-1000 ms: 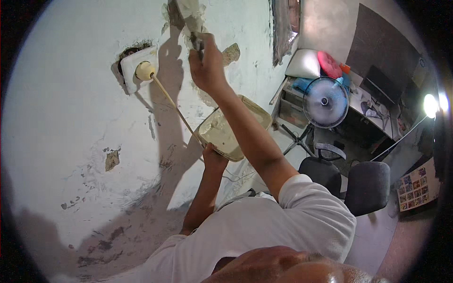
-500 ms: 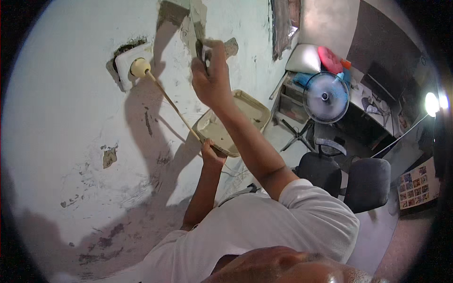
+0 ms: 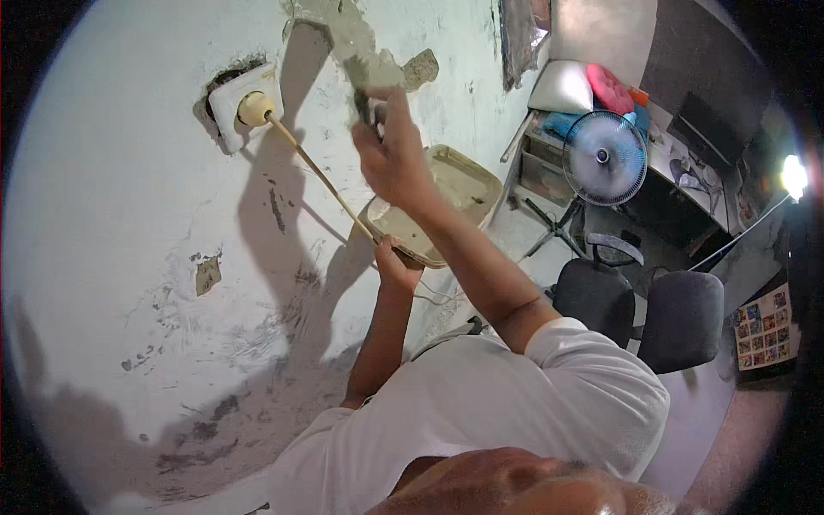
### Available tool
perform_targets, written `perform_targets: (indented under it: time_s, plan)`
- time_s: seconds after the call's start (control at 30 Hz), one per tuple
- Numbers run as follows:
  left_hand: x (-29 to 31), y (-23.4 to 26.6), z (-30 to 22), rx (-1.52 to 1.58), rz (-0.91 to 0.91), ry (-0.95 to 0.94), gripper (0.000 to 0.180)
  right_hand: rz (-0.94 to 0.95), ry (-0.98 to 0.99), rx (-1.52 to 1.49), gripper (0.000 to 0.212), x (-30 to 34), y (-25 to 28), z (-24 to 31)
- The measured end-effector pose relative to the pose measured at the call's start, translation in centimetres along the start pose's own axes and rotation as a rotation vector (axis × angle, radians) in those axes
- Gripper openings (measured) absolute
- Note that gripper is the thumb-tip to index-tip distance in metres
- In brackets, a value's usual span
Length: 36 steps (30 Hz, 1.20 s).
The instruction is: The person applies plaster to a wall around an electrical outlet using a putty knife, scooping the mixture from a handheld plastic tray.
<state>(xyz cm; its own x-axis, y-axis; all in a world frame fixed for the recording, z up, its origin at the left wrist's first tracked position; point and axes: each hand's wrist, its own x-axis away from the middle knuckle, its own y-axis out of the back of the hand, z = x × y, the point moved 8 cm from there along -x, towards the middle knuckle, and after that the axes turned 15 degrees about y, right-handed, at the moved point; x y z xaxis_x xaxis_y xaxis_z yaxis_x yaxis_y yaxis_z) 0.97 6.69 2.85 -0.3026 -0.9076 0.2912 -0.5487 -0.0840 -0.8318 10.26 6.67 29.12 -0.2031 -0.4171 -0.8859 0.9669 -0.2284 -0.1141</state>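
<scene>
- I see the left hand (image 3: 400, 264) gripping the near side of the filler tray (image 3: 463, 172), likely so filler (image 3: 400, 227) sits within reach.
- The right hand (image 3: 395, 154) clasps a blurred tool (image 3: 363, 109), perhaps a putty knife, by the left wall (image 3: 112, 215).

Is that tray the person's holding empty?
Not empty: pale paste lies in the tray gripped by the left hand. The right forearm hides part of it, so I cannot tell how full.

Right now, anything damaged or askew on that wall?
Yes. The white square plate sits tilted, with a ragged dark hole showing along its upper-left edge. Lower on the wall, a chipped patch looks odd: pale surface missing, rough darker material exposed.
</scene>
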Motion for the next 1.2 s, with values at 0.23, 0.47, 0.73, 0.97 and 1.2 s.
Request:
perform_targets:
  time_s: [0.23,0.47,0.73,0.97,1.2]
  plan:
    - [-0.6,0.5,0.3,-0.062,0.002,0.016,0.037,-0.099,0.024,0.068,0.034,-4.8,-1.7,-3.6]
    - [-1.4,1.9,0.0,-0.038,0.074,0.017,0.047,0.106,-0.213,-0.309,0.033,2.2,-3.1,0.7]
    - [-1.8,2.0,0.7,0.03,0.087,0.097,0.047,-0.099,-0.282,-0.301,0.029,-2.6,-2.0,-3.1]
    - [-1.3,0.9,-0.3,-0.035,0.135,-0.028,0.046,0.08,-0.291,-0.344,0.035,4.9,-3.7,0.0]
    - [-1.3,1.3,0.3,0.015,0.04,0.052,0.043,-0.137,-0.254,-0.288,0.032,-1.1,-0.3,-4.3]
